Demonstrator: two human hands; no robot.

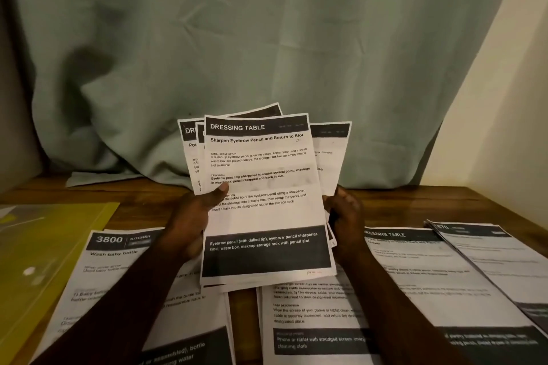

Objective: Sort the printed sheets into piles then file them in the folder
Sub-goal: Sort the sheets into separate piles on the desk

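Note:
I hold a fanned stack of printed sheets (264,216) upright above the table, the front one headed "DRESSING TABLE". My left hand (192,219) grips its left edge, thumb on the front page. My right hand (344,216) grips the right edge from behind. On the table lie several piles: a "KITCHEN" pile (118,275) at the left, a pile about a phone screen (311,320) in the middle, a "DRESSING TABLE" pile (430,275) to the right, and one more pile (498,255) at the far right. A yellow folder (38,252) lies at the far left.
The wooden table (415,201) runs to a pale green curtain (267,38) hanging behind it. A cream wall (504,98) stands at the right. A strip of bare wood (243,320) shows between the left and middle piles.

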